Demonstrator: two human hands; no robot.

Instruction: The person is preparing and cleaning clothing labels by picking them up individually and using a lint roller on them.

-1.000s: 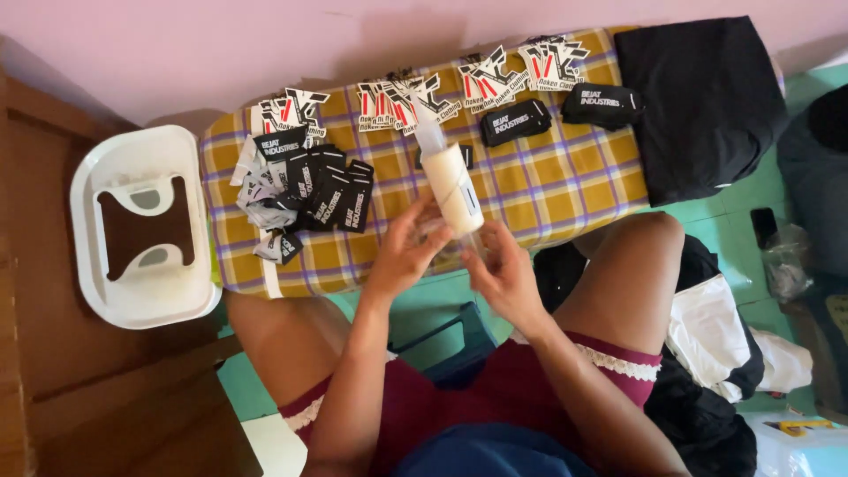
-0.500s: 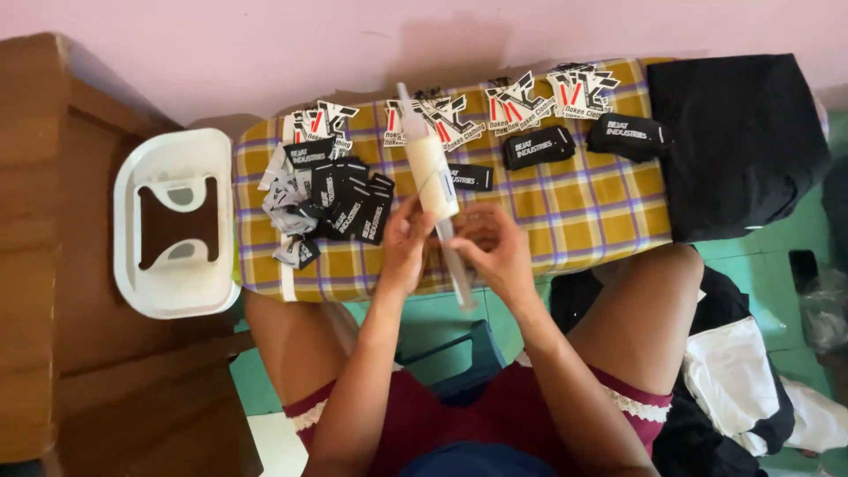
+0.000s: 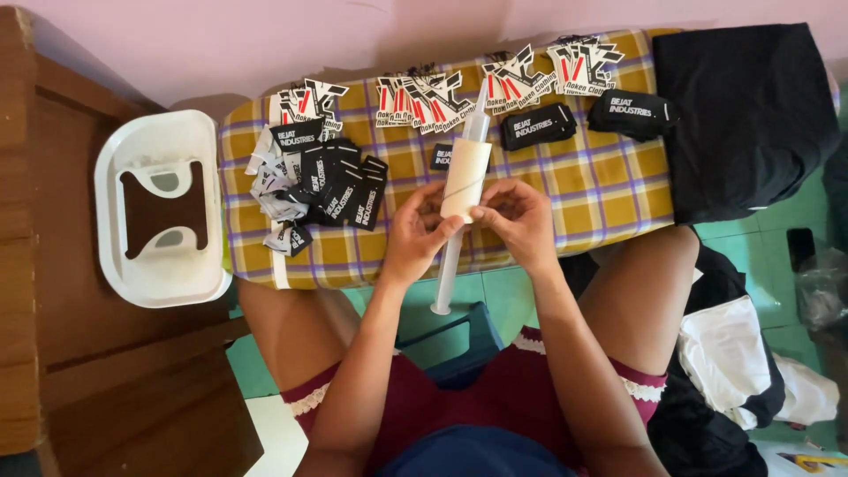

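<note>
We grip the syringe point(image 3: 465, 181) at mid-frame, left hand point(image 3: 417, 231) and right hand point(image 3: 521, 221) both closed on it; squeezing unevenly could smear the tags point(image 3: 340, 187).

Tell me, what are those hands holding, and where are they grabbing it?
Both hands, left hand and right hand, hold a big cream-filled syringe, gripping the lower end of its barrel.

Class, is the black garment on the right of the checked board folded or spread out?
Folded: the black garment lies as a compact block.
</note>
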